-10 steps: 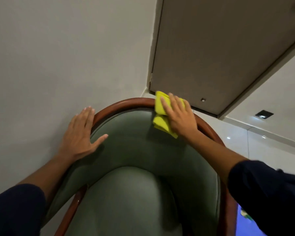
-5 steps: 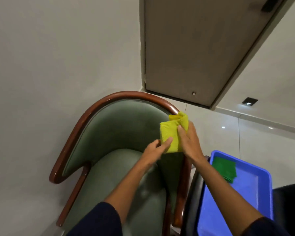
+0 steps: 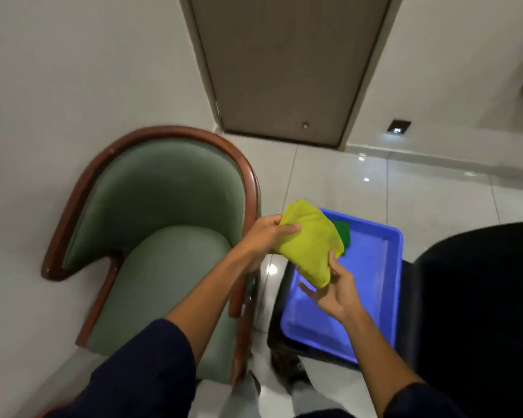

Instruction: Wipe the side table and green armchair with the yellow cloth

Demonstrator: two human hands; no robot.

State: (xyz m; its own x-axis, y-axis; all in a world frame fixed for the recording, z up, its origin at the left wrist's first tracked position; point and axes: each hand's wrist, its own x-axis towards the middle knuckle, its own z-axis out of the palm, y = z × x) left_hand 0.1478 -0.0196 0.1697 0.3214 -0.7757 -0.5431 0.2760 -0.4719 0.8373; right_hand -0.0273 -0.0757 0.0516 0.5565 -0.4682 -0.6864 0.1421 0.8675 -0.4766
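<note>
Both hands' fingers grip the yellow cloth (image 3: 310, 245): left hand (image 3: 266, 236) pinching its top, right hand (image 3: 332, 292) beneath. It hides most of a green cloth (image 3: 343, 232) in the blue tray (image 3: 372, 267).

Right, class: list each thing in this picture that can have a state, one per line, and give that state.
yellow cloth: folded, held in the air by both hands over the tray's edge
left hand: pinching the cloth's upper end
right hand: gripping the cloth's lower end
green armchair: upright, seat bare, untouched
blue tray: holds a green cloth at its far end
door: shut
</note>
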